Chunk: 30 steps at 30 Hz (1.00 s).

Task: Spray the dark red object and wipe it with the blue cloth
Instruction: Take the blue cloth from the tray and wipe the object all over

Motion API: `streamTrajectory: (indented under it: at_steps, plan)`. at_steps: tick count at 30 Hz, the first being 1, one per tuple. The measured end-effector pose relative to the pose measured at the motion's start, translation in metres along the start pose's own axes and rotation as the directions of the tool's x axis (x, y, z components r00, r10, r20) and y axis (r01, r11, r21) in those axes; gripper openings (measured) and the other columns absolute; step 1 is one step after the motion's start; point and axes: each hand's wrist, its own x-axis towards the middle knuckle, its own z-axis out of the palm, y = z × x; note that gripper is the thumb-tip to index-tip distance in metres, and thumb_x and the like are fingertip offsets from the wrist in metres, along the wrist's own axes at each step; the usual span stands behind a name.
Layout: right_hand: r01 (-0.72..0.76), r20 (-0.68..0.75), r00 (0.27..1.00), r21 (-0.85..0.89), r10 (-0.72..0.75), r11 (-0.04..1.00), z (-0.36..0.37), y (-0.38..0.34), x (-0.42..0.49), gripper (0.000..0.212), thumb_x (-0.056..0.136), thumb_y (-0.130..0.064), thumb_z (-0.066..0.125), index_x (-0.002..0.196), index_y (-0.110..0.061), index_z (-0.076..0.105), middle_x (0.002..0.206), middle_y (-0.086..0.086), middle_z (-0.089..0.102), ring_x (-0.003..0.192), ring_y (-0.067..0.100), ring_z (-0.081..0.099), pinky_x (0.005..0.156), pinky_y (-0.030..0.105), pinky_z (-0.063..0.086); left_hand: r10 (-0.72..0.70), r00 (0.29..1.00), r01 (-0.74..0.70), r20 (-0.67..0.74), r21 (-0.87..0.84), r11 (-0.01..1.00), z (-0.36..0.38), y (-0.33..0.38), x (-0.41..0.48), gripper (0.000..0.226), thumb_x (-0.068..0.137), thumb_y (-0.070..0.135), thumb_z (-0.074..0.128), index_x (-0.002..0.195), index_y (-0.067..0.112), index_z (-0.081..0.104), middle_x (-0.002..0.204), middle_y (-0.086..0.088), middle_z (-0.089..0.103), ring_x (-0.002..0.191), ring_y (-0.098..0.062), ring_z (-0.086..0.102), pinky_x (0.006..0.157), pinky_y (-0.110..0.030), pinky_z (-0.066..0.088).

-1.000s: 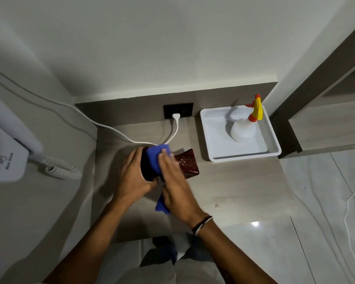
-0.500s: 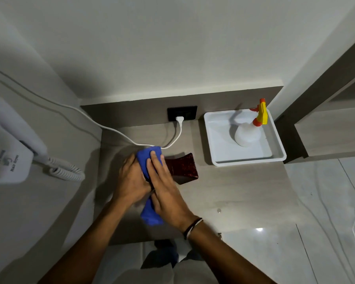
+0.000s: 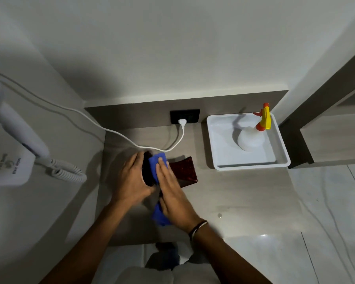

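The dark red object, glossy and speckled with a flared square end, lies on its side on the grey counter. My left hand grips its left end and covers much of it. My right hand lies flat on the blue cloth, pressing it against the object's top. A loose end of the cloth hangs out below my right palm. The spray bottle, white with a yellow and orange trigger head, stands apart in the white tray.
The white tray sits at the back right of the counter. A white cable runs from a black wall socket along the back. A wall-mounted hair dryer with a coiled cord hangs at the left.
My right hand has slid the blue cloth back and forth along the object's top, first toward its left end. My left hand has kept its grip. The camera view has shifted slightly.
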Motion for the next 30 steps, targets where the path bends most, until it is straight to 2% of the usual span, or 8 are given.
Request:
streamTrajectory:
  at_steps: [5,7,11,14,18,21,24,30]
  plan:
    - [-0.223,0.072,0.966,-0.26,0.25,0.939,-0.045,0.064,-0.016,0.102,0.091,0.017,0.058,0.17,-0.013,0.0,0.177,0.004,-0.02,0.168,0.032,-0.012,0.136,0.047,0.02,0.003,1.0,-0.003,0.009,0.027,1.0,-0.005,0.007,-0.003,0.107,0.057,0.025,0.096,0.152,0.013,0.048,0.146,-0.009,0.059,0.132,-0.034,0.056,0.107,-0.044,0.051]
    - [-0.225,0.082,0.965,-0.236,0.25,0.945,-0.062,0.073,-0.02,0.098,0.091,0.016,0.057,0.17,-0.013,0.007,0.179,0.004,-0.01,0.168,0.031,-0.004,0.136,0.047,0.021,0.025,1.0,-0.025,0.001,0.039,0.999,-0.004,0.017,-0.001,0.108,0.057,0.025,0.095,0.153,0.015,0.046,0.148,-0.007,0.057,0.135,-0.033,0.052,0.11,-0.043,0.049]
    - [-0.224,-0.051,0.975,-0.155,0.219,0.962,-0.094,0.072,-0.027,0.082,0.096,0.013,0.054,0.169,-0.009,0.021,0.179,0.009,0.014,0.167,0.032,0.015,0.135,0.047,0.017,0.093,0.996,-0.092,-0.014,0.09,0.992,0.004,0.043,0.003,0.106,0.057,0.023,0.094,0.152,0.01,0.047,0.149,-0.008,0.055,0.138,-0.033,0.048,0.115,-0.043,0.044]
    - [-0.261,-0.114,0.962,-0.109,0.249,0.959,-0.118,0.075,-0.024,0.079,0.098,0.013,0.053,0.168,-0.009,0.023,0.178,0.009,0.02,0.166,0.028,0.021,0.134,0.042,0.018,0.143,0.99,-0.141,-0.001,0.152,0.978,0.012,0.062,0.009,0.107,0.06,0.026,0.095,0.152,0.006,0.046,0.151,-0.012,0.053,0.14,-0.035,0.047,0.121,-0.046,0.041]
    - [-0.334,-0.168,0.934,-0.102,0.314,0.937,-0.147,0.093,-0.013,0.077,0.098,0.016,0.048,0.168,-0.006,0.025,0.177,0.01,0.024,0.165,0.029,0.024,0.135,0.046,0.024,0.195,0.981,-0.192,0.009,0.24,0.952,0.022,0.076,0.017,0.104,0.059,0.025,0.093,0.15,0.003,0.047,0.148,-0.014,0.053,0.136,-0.037,0.048,0.128,-0.05,0.03]
    - [-0.392,-0.193,0.913,-0.175,0.359,0.903,-0.164,0.113,0.001,0.076,0.098,0.016,0.047,0.168,-0.005,0.024,0.178,0.011,0.023,0.166,0.03,0.023,0.136,0.045,0.022,0.206,0.978,-0.203,0.021,0.297,0.933,0.029,0.081,0.02,0.108,0.059,0.029,0.094,0.152,0.002,0.047,0.149,-0.015,0.052,0.137,-0.038,0.048,0.129,-0.052,0.027]
    - [-0.42,-0.186,0.904,-0.236,0.384,0.876,-0.172,0.133,0.023,0.079,0.097,0.015,0.048,0.169,-0.005,0.021,0.178,0.012,0.021,0.166,0.033,0.019,0.136,0.047,0.023,0.199,0.98,-0.192,0.011,0.323,0.927,0.034,0.08,0.022,0.115,0.055,0.035,0.098,0.153,0.002,0.047,0.149,-0.016,0.052,0.137,-0.039,0.05,0.126,-0.053,0.033]
    - [-0.333,-0.002,0.926,-0.473,0.378,0.816,-0.166,0.165,0.071,0.078,0.103,0.004,0.052,0.169,-0.003,0.01,0.18,0.014,0.008,0.167,0.041,0.001,0.136,0.047,0.017,0.212,0.977,-0.212,0.038,0.339,0.917,0.037,0.074,0.029,0.123,0.05,0.035,0.1,0.155,0.007,0.043,0.153,-0.012,0.048,0.144,-0.035,0.043,0.129,-0.05,0.026]
